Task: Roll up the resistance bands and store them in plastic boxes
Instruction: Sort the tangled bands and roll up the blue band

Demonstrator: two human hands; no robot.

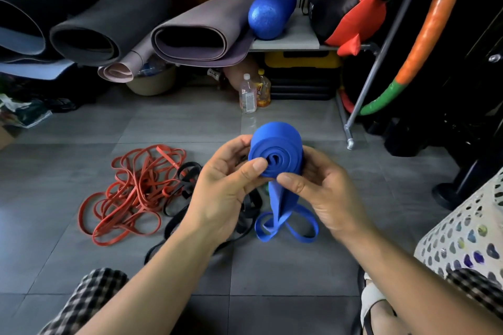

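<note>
holding: i see both hands up over the tiled floor (pixel 81 253), a half-rolled blue band (pixel 276 149) between them.
left hand (pixel 226 187): fingers curled round the coil's left side, thumb pressed on its spiral face.
right hand (pixel 324 193): fingers curled round the right side, thumb at the coil's lower edge.
loose tail (pixel 285 228): hangs down, looping on the floor.
red bands (pixel 130 193): tangled on the floor to the left, black bands (pixel 187 179) just beside.

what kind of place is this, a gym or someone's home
Most likely a gym's equipment storage corner. Rolled exercise mats and a blue foam roller sit on a shelf, a red and black punching bag beside them, and loose red resistance bands lie on the tiled floor.
</note>
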